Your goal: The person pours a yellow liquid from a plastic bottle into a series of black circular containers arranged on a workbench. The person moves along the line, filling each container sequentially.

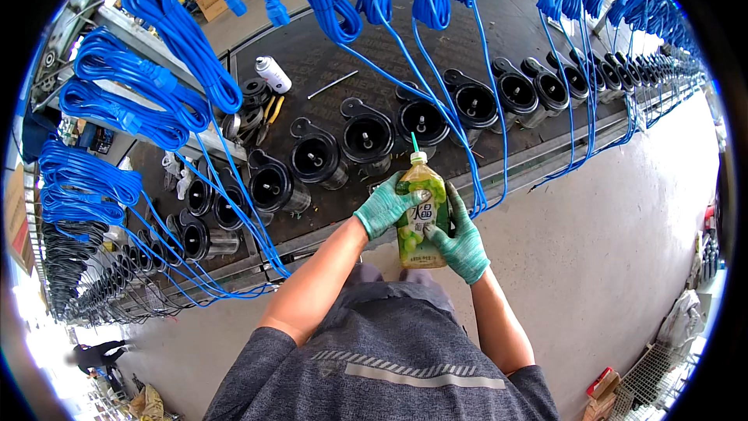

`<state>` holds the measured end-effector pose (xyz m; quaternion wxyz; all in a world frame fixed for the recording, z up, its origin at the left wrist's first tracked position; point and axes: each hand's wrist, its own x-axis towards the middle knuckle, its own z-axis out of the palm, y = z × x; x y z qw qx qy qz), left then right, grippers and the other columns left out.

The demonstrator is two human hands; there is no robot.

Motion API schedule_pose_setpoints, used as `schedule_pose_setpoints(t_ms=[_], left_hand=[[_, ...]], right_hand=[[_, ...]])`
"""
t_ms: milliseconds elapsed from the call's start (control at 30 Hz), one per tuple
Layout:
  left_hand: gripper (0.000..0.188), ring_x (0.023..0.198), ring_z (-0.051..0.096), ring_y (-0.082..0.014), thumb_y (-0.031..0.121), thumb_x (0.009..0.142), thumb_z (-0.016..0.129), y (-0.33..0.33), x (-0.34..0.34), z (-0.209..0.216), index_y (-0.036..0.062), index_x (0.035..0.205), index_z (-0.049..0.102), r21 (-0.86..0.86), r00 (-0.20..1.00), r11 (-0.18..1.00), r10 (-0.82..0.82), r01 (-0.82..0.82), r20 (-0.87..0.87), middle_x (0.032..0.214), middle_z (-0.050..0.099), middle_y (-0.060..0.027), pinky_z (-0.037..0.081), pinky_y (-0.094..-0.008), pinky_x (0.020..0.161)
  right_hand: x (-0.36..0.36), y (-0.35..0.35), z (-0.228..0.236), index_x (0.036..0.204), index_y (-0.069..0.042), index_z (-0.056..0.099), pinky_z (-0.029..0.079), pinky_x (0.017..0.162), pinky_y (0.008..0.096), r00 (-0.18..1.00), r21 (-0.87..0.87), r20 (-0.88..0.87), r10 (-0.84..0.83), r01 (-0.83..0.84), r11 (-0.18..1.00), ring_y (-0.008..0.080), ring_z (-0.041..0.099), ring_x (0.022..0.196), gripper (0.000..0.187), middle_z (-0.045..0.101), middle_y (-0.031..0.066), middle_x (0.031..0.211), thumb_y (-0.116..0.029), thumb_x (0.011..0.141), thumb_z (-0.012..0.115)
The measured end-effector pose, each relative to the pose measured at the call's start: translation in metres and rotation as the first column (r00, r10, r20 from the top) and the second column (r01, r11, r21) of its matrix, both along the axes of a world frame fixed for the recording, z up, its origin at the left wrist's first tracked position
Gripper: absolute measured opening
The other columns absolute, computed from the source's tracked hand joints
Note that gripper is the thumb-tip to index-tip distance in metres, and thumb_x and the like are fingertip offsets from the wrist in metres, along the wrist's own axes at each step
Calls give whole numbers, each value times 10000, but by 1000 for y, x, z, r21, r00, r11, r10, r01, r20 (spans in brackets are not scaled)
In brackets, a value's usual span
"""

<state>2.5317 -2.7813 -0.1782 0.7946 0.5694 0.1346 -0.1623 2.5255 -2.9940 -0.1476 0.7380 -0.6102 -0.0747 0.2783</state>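
Between my two gloved hands I hold a plastic drink bottle (421, 245) with a green grape label, a pale cap and a green straw sticking up from it. My left hand (383, 206), in a green knit glove, wraps round the bottle's upper left side. Lower on the right side, my right hand (463, 245) in a matching glove grips it, thumb across the front. The bottle is upright in front of my body, at the bench's near edge. Just beyond it stand black round housings with a metal shaft in each; the closest one (421, 120) is behind the straw.
A dark workbench (312, 54) curves across, bearing a long row of black housings. Blue cable coils (183, 39) hang above it, their cords draping past the near edge. A white spray can (273, 75), yellow-handled pliers (273, 109) and a metal rod (333, 84) lie further back.
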Motion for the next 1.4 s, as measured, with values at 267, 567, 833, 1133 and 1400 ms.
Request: schedule_pose_setpoints(t_ms=[267,567,833,1133,1400], left_hand=[[466,1102,705,-167,176,1009,721,-22,22,6,64,1434,566,-176,998,984,29,-37,-50,1278,702,-64,607,-334,936],[462,1091,709,-169,170,1004,725,-12,29,6,63,1426,570,-169,998,986,-25,16,-52,1270,702,-70,609,-333,924],[592,1177,676,-189,115,938,801,-13,38,0,44,1458,525,-190,999,982,-29,21,-41,1318,680,-83,585,-354,1005],[602,1161,677,-175,162,918,836,-64,91,-10,39,1423,533,-227,985,960,-172,163,-19,1299,688,-78,583,-349,994],[467,1052,729,-171,163,956,787,-84,114,-6,64,1373,601,-303,992,949,-113,91,-59,1216,728,-68,620,-341,912]], right_hand=[[30,-18,14,1697,-126,225,522,1046,317,999,-160,25,25,-21,987,176,629,1227,931,619,147,1452,4,909,704],[30,-6,22,1697,-131,228,518,1049,310,999,-140,-18,-32,29,990,171,634,1224,927,632,142,1435,19,904,685],[21,-7,15,1703,-155,208,536,1032,335,998,-202,31,-51,56,978,176,651,1201,962,646,135,1401,-7,893,705],[46,-51,12,1702,-165,221,516,1076,350,978,-177,52,-204,210,962,186,609,1268,951,594,124,1469,-9,903,712],[89,-72,19,1691,-179,273,508,1068,316,990,-255,1,-142,137,957,157,609,1238,914,617,102,1455,-6,903,702]])
